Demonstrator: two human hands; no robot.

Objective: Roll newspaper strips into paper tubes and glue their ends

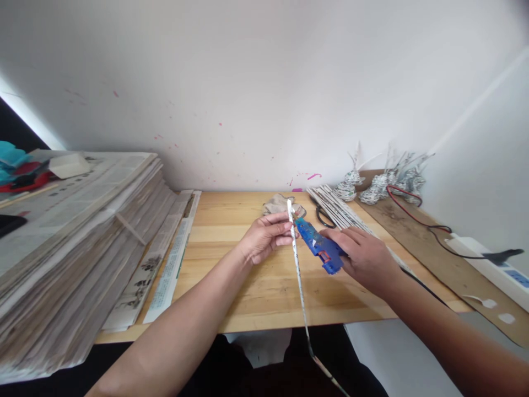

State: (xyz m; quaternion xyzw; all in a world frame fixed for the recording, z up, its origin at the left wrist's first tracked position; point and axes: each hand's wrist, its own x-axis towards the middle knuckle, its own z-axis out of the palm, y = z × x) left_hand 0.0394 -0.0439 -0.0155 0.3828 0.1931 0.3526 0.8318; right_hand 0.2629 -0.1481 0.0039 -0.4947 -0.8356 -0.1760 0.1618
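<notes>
Near the middle of the view, my left hand [270,236] pinches a long thin rolled newspaper stick [297,270] close to its upper end. The stick hangs down past the table's front edge and bends near its lower part. My right hand [369,258] is closed around a blue glue gun [320,242], whose nozzle points up and left. The nozzle tip meets or nearly meets the stick beside my left fingers; I cannot tell whether they touch. A crumpled beige cloth [276,204] lies on the table behind my left hand.
A tall newspaper stack [111,242] fills the left, with paper strips [171,275] beside it. Scissors [325,217] and rolled paper sticks [339,207] lie at the back right. Woven paper pieces [374,190] stand on cardboard [417,242]; a power strip [491,264] is at far right.
</notes>
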